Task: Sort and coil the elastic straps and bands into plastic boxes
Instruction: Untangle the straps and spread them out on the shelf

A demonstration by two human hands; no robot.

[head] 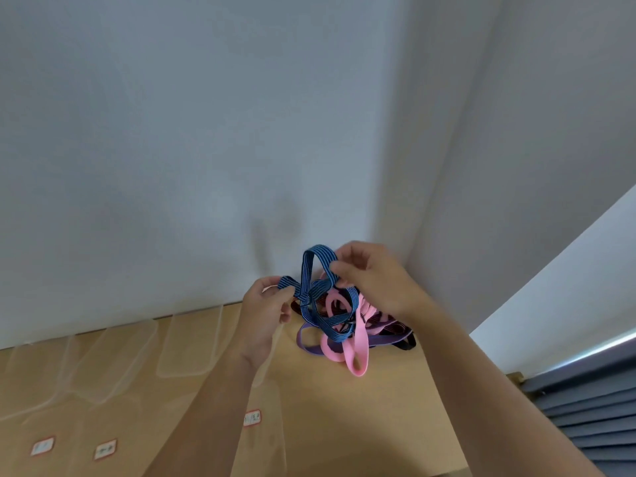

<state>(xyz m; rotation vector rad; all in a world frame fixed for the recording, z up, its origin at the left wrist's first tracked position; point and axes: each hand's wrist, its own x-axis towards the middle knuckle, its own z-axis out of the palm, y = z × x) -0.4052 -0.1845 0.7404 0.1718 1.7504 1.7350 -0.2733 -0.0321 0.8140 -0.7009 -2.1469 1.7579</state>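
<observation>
A blue striped elastic strap (pixel 315 290) hangs looped above a tangled pile on the wooden table. My left hand (pixel 266 313) pinches one end of it at the left. My right hand (pixel 370 277) grips a loop of it at the upper right. Under the strap lie a pink band (pixel 358 352), a purple band (pixel 309 344) and dark straps (pixel 407 344), all mixed together in the corner by the wall. Several clear plastic boxes (pixel 187 342) stand on the table to the left, and some carry small red-edged labels (pixel 252 417).
The wooden table (pixel 344 425) meets white walls (pixel 172 149) behind and at the right. A grey slatted surface (pixel 592 407) lies beyond the table's right edge. Clear lids or boxes (pixel 86 376) cover the left part of the table.
</observation>
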